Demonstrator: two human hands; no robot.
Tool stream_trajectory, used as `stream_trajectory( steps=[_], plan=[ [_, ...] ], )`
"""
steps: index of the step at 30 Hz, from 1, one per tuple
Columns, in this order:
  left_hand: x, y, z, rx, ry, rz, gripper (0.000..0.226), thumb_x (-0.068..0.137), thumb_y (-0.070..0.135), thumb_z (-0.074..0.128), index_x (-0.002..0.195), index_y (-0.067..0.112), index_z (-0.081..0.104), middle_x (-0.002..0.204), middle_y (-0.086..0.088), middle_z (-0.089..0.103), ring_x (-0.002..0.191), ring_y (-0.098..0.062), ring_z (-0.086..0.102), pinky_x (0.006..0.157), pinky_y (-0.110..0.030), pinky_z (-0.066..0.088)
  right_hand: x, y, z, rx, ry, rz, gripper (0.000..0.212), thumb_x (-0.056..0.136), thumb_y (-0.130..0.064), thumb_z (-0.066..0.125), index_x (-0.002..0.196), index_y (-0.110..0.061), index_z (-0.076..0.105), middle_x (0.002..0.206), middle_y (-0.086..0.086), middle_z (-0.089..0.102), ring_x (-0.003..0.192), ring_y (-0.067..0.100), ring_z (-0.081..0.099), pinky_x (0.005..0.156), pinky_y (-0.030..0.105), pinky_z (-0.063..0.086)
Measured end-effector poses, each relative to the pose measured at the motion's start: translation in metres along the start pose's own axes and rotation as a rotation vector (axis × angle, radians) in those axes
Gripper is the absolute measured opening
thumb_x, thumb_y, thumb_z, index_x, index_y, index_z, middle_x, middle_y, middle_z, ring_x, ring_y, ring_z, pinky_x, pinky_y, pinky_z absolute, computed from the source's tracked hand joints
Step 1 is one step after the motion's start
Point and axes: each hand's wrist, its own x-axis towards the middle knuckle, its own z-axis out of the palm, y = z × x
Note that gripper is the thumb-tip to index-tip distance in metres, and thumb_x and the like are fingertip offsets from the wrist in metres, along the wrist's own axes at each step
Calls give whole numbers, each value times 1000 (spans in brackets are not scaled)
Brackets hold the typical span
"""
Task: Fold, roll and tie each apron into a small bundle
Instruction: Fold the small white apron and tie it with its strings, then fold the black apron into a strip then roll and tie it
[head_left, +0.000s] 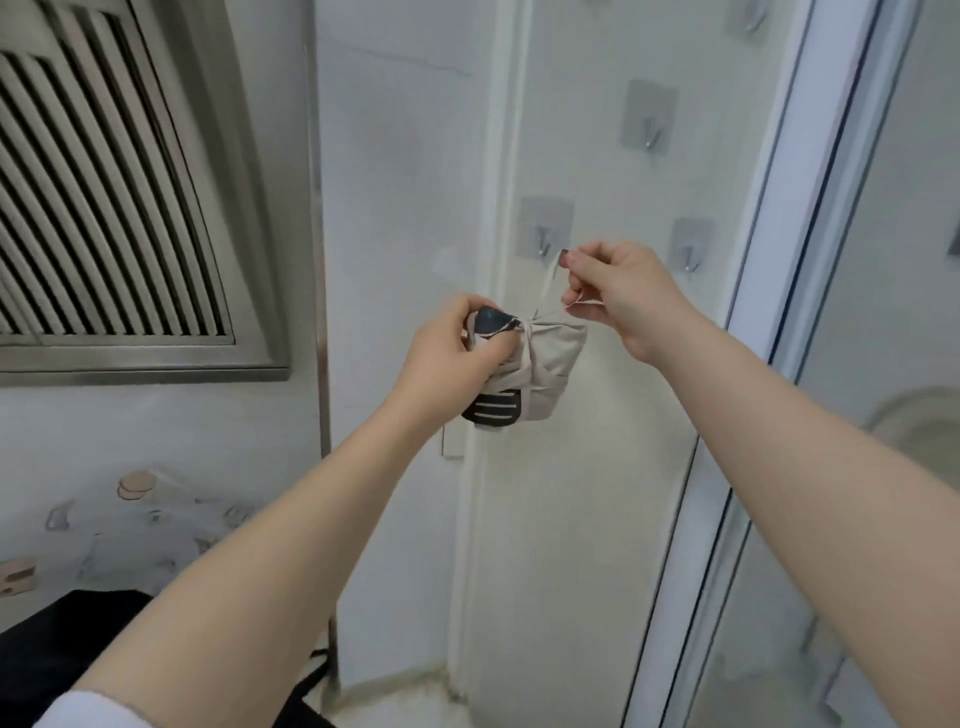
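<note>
Apron bundle (540, 364): beige, rolled small, wrapped with its own tie, held in the air in front of a white wall panel (415, 208). Left hand (447, 348) grips the bundle's left end, fingers curled round it. Right hand (618, 291) pinches the thin tie string (545, 291) between thumb and fingertips, just above the knot. Adhesive wall hooks (545, 228) sit close behind the right hand.

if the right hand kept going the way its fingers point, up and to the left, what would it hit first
Probably the adhesive wall hook just beyond the right hand, which pinches the tie string; depth is unclear.
</note>
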Motion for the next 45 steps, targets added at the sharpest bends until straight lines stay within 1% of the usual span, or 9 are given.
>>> stream_trajectory(
  steps=[8, 15, 19, 23, 26, 32, 38, 41, 45],
  plan=[
    [39, 13, -2, 74, 72, 36, 17, 82, 24, 65, 98, 23, 59, 83, 13, 61, 79, -11, 60, 72, -25, 48, 47, -14, 11, -191, 95, -125, 13, 93, -6, 52, 85, -16, 47, 62, 0, 51, 46, 13, 47, 51, 25, 42],
    [35, -20, 4, 84, 27, -81, 8, 85, 25, 63, 90, 26, 56, 83, 8, 61, 86, -17, 61, 77, -34, 51, 42, 17, 19, -335, 205, -172, 29, 88, 1, 49, 68, -18, 40, 63, 4, 53, 48, 15, 53, 46, 23, 46],
    [34, -24, 8, 87, 36, -73, 12, 85, 25, 62, 84, 32, 53, 81, 9, 59, 79, -15, 58, 70, -31, 49, 34, 24, 23, -571, 252, -247, 18, 88, -10, 51, 73, -20, 50, 78, 6, 62, 75, 26, 62, 68, 37, 52],
    [28, -30, 5, 143, 51, -33, 24, 86, 26, 63, 108, 24, 54, 86, 12, 55, 76, -9, 53, 72, -25, 45, 20, 32, 27, -719, 362, -330, 18, 89, -12, 49, 105, -12, 57, 114, 10, 54, 105, 26, 52, 85, 34, 43],
    [14, -36, -4, 183, 40, -6, 30, 90, 24, 59, 118, 19, 50, 100, 8, 53, 81, -5, 54, 71, -17, 44, -12, 41, 42, -687, 460, -577, 21, 82, -4, 45, 97, -6, 59, 105, 12, 55, 97, 30, 53, 79, 34, 40],
    [-22, -65, -41, 245, -31, -60, 34, 90, 30, 53, 121, 16, 50, 114, 4, 57, 96, -12, 61, 79, -25, 50, -83, 71, 109, -673, 52, -761, 22, 75, -11, 39, 75, -6, 60, 82, 10, 56, 68, 27, 55, 54, 30, 40],
    [-96, -139, -125, 413, -191, -302, 15, 95, 23, 49, 107, 18, 54, 99, 6, 59, 76, -6, 57, 62, -18, 43, -99, 116, 193, -698, -326, -305, 21, 84, -1, 46, 85, -11, 64, 88, -4, 50, 77, 14, 46, 73, 30, 42],
    [-144, -181, -193, 450, -242, -551, 16, 94, 20, 50, 107, 15, 58, 102, 3, 59, 93, -15, 57, 75, -25, 42, -111, 141, 249, -708, -469, -75, 25, 86, 1, 44, 91, -7, 67, 83, -7, 52, 85, 15, 50, 73, 22, 35],
    [-186, -215, -270, 467, -238, -720, 13, 94, 18, 49, 101, 14, 59, 94, 1, 58, 84, -15, 59, 75, -27, 46, -141, 172, 317, -778, -661, 128, 23, 92, -7, 44, 98, -4, 66, 101, 5, 65, 95, 21, 57, 77, 26, 41]
  ],
)
